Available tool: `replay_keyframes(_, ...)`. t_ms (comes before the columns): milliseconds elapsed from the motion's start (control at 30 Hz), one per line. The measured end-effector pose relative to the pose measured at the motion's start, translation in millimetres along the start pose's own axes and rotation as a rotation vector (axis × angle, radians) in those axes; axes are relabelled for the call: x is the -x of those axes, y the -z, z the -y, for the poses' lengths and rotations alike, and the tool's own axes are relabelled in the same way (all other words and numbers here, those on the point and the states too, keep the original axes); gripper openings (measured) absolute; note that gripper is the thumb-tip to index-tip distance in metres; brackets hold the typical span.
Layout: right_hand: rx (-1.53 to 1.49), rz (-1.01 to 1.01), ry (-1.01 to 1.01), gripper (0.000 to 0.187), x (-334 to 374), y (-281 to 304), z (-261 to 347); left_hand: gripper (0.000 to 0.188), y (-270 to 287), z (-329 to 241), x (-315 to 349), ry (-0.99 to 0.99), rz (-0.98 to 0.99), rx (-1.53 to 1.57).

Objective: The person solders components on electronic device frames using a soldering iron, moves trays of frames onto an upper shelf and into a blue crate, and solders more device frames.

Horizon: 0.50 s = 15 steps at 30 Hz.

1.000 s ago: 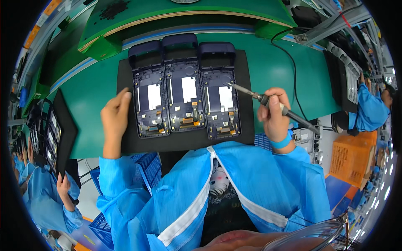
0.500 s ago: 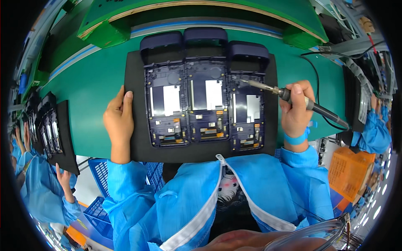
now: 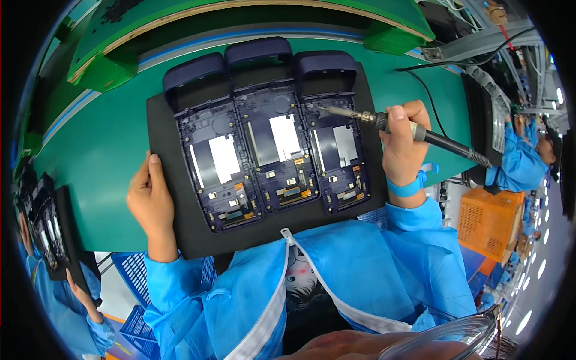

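Note:
My right hand [image 3: 403,141] is closed round the grip of a soldering iron [image 3: 435,141]. Its tip points left and reaches the upper part of the right dark housing [image 3: 333,120]; whether it touches cannot be told. At the left edge of a black mat [image 3: 165,129], my left hand [image 3: 151,201] grips the mat between thumb and fingers. Side by side on the mat lie two more dark housings, one in the middle [image 3: 264,129] and one at left [image 3: 210,135]. Each has a raised frame at its far end, white and silver panels and small orange connectors.
A green bench [image 3: 108,168] lies under the mat, with a green wooden shelf [image 3: 240,12] along its far side. A black cable [image 3: 429,90] runs behind my right hand. Blue baskets [image 3: 129,270] and an orange crate [image 3: 489,225] stand below the bench. Co-workers sit at both sides.
My view has shifted and tilted, so the bench, mat and housings appear further left and turned. Both hands keep their grips, and the iron's tip stays at the right housing's upper part.

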State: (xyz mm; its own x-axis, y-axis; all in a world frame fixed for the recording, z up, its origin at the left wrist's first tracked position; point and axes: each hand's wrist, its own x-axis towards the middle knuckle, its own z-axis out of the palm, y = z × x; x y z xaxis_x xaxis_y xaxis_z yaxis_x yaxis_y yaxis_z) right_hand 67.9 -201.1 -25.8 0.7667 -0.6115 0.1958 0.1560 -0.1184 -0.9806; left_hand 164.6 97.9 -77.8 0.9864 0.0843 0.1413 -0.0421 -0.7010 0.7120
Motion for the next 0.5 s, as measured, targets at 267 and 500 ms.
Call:
replay_keyframes(267,0.159,0.01,0.124,0.016,1.5,-2.7,-11.1,0.029,-5.3,4.3,0.1,0.049,0.003,0.076)
replay_keyframes(500,0.179,0.022,0.142,0.017,2.2,-2.5,-9.8,0.028,-5.0,1.6,1.0,0.046,-0.011,0.078)
